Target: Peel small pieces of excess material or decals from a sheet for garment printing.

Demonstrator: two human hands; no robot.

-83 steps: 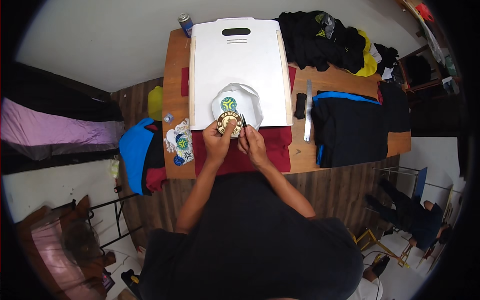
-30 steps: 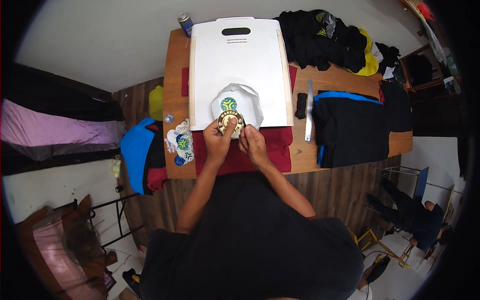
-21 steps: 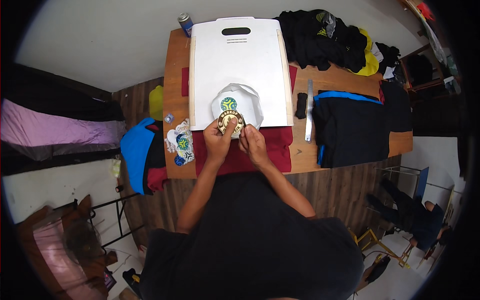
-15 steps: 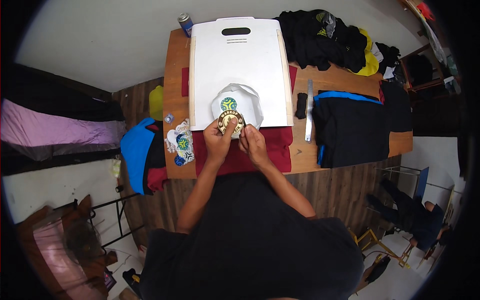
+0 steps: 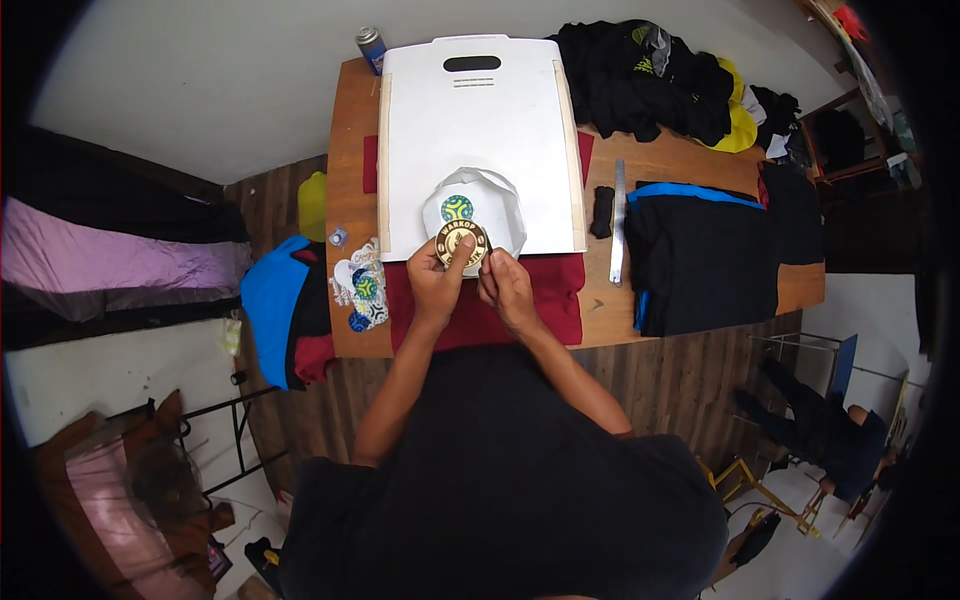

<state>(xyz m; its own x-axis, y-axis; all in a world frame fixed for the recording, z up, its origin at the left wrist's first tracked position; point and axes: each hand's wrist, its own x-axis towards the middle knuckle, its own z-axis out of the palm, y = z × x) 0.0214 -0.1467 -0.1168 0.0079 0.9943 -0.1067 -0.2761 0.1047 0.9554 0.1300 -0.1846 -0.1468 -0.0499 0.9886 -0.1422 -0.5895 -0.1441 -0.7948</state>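
Observation:
A round brown-and-cream badge, perhaps a patch or sticker (image 5: 451, 240), is held by my left hand (image 5: 436, 286), its thumb lying across the face. My right hand (image 5: 509, 292) is closed in a pinch at the badge's right edge; a small dark bit shows by its fingertips, too little to name. Under the badge lies a white, many-sided sheet or shallow dish (image 5: 507, 200). A round green-and-blue sticker (image 5: 457, 207) shows on it, just above the badge. Both rest over the lower end of a large white board (image 5: 480, 130) with an oval slot.
Dark red cloth (image 5: 560, 300) lies beneath the board on the wooden table (image 5: 600, 265). Left are loose stickers (image 5: 366, 287) and a spray can (image 5: 371, 48). Right are a metal ruler (image 5: 618, 222), folded black fabric (image 5: 710, 255) and piled black clothes (image 5: 640, 80). Another person (image 5: 835, 440) is far right.

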